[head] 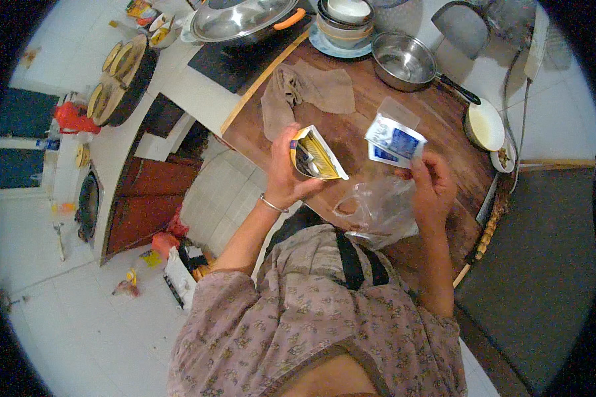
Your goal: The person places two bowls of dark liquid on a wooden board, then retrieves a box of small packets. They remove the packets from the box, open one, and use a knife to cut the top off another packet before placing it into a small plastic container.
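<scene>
My left hand grips a small yellow-and-white cardboard box, its end open towards me and something silvery inside. At the right, my right hand pinches the lower edge of white-and-blue sachets that bear writing. Past the sachets, a translucent flat piece shows above the wooden tabletop. Between my hands and nearer my body, a crumpled clear plastic bag lies on the tabletop, partly hidden by my right forearm.
A brown cloth lies beyond my left hand. Stacked bowls on a plate, a steel saucepan, a pale-yellow bowl and a small dish line the far and right edges. A lidded pan stands at the upper left.
</scene>
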Tool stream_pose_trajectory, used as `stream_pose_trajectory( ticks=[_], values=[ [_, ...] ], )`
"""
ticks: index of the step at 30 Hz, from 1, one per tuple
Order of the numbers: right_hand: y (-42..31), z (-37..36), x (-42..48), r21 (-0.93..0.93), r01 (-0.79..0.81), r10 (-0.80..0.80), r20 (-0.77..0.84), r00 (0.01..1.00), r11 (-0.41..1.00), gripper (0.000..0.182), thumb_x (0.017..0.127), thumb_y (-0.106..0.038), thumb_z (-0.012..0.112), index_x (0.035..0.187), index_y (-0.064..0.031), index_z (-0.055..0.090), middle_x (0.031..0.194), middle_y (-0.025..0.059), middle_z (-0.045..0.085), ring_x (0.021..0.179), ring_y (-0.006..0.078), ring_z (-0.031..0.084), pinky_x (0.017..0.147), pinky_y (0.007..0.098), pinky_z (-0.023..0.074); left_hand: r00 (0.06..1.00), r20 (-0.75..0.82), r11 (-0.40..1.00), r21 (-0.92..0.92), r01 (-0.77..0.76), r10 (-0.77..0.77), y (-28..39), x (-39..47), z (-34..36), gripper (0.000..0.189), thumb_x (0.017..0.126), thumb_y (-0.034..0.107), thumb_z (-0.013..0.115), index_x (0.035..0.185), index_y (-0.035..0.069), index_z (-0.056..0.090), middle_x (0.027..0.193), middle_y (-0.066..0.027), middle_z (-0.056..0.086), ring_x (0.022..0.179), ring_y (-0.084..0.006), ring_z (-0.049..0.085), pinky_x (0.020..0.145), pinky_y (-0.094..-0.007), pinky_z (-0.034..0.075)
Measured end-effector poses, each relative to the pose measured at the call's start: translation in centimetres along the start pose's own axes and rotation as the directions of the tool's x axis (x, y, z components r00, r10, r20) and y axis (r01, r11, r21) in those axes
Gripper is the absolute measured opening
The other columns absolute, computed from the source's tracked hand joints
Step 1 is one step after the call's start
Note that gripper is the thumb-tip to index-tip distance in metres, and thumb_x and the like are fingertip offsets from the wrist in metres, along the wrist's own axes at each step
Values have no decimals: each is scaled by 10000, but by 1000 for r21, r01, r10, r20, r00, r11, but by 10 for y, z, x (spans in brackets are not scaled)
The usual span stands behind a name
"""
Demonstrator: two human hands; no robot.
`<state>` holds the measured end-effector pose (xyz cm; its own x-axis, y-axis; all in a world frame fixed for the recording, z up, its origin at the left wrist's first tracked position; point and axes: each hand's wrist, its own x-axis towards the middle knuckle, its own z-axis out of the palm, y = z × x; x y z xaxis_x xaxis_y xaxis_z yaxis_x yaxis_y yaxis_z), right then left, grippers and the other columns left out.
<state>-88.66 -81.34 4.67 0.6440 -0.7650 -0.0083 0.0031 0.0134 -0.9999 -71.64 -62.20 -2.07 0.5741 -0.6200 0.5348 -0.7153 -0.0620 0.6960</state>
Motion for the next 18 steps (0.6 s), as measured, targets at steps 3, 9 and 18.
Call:
stream_pose_trajectory(
  ticks=[3,9,18],
  values=[
    [12,-25,-8,-74,-10,8,-30,1000,997,118,853,-84,572,945,-12,554,794,81,625,715,163,643,652,268,503,1000,-1,994,100,-31,31,13,-4,10,1070,506,483,813,1302,-25,309,1268,-168,418,1160,-310,406,975,-386,326],
    [38,-67,-22,-312,97,-102,1,995,945,103,835,-78,580,920,-20,574,805,74,629,721,149,618,679,283,490,994,-39,991,92,-101,105,33,0,27,1048,501,512,810,1278,-13,340,1292,-174,435,1165,-310,413,993,-402,304],
    [75,-86,-39,-343,55,-70,-32,997,938,137,818,-119,608,924,-34,590,856,70,628,766,161,591,721,301,475,975,-16,970,104,-220,223,60,14,26,913,543,308,842,1252,13,349,1280,-208,425,1192,-374,411,996,-451,330]
  ],
)
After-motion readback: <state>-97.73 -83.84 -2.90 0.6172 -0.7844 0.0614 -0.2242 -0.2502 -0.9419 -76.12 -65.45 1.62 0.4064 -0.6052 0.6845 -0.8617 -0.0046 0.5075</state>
